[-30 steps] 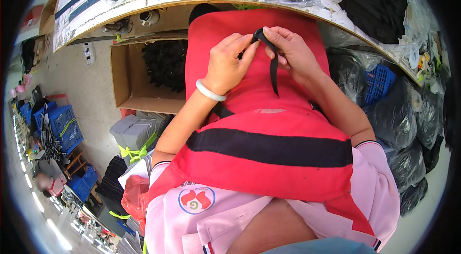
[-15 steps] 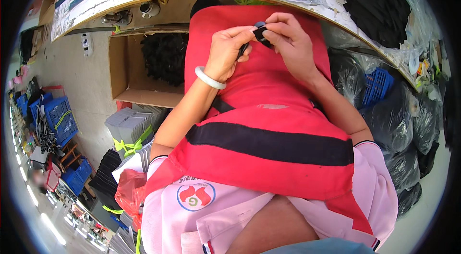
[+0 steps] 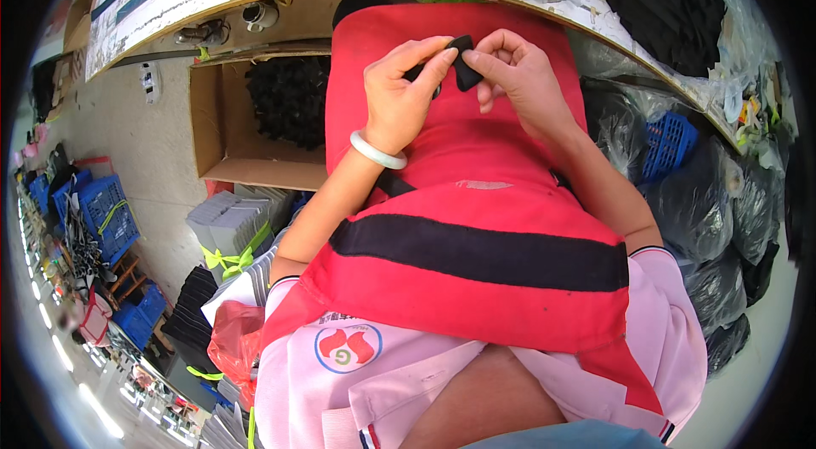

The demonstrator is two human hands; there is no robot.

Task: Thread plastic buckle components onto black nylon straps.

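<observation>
Over the red apron (image 3: pixel 450 147) on my lap, both hands meet at a small black strap piece (image 3: pixel 463 71). Thumb and forefinger of my left hand (image 3: pixel 398 96) pinch its upper left edge, and a second dark bit shows partly behind those fingers. From the other side, my right hand (image 3: pixel 529 85) pinches the strap piece's right edge between thumb and bent fingers. The piece looks soft and flat, with a bend in it; its exact kind is unclear. A pale bangle (image 3: pixel 376 151) circles my left wrist.
A worktable (image 3: pixel 157 22) curves across the far side, bearing plastic bags and a heap of black pieces (image 3: pixel 659 3). An open cardboard box (image 3: pixel 206 122) holding black pieces stands left of my lap. Bundled grey sheets (image 3: pixel 228 224) lie nearer. Black plastic bags (image 3: pixel 693 207) and a blue basket (image 3: pixel 667 147) crowd the right.
The black strap piece has turned and now shows a broader, flatter face. My right hand has shifted slightly down and right, with its fingers more curled; my left hand has rotated a little.
</observation>
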